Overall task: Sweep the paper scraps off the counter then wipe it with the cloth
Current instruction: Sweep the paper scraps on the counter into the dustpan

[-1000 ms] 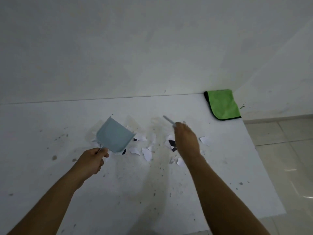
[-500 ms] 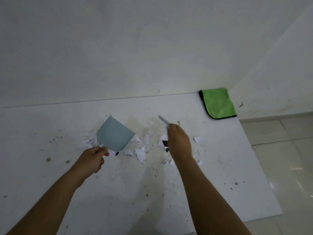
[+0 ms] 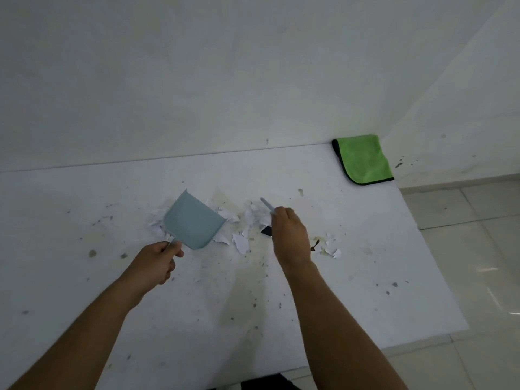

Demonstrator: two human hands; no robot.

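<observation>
Two hands work over a white, matte worktop [image 3: 365, 277] speckled with dark flecks and yellowish stains. Left of the scrap pile, the left hand [image 3: 153, 264] grips the thin handle of a pale blue plastic dustpan [image 3: 194, 220], a flat scoop with rounded corners, tilted with its smooth underside facing up and its far edge over the paper. The paper scraps [image 3: 242, 240] are torn, irregular white pieces, a few with dark print, lying between the dustpan and the right hand, with some just behind the dustpan and a small cluster just right of the right wrist. The right hand [image 3: 287, 235] is curled around a slim pale brush handle [image 3: 266, 204] that pokes up and back from the fist; the bristles are hidden. Well right of the pile, at the worktop's far corner against the wall, lies the cloth [image 3: 364, 160], folded, fuzzy, bright green with a dark trim. Compared with half a second ago, the right hand sits a little nearer the dustpan, and the scraps beside it look more bunched.
</observation>
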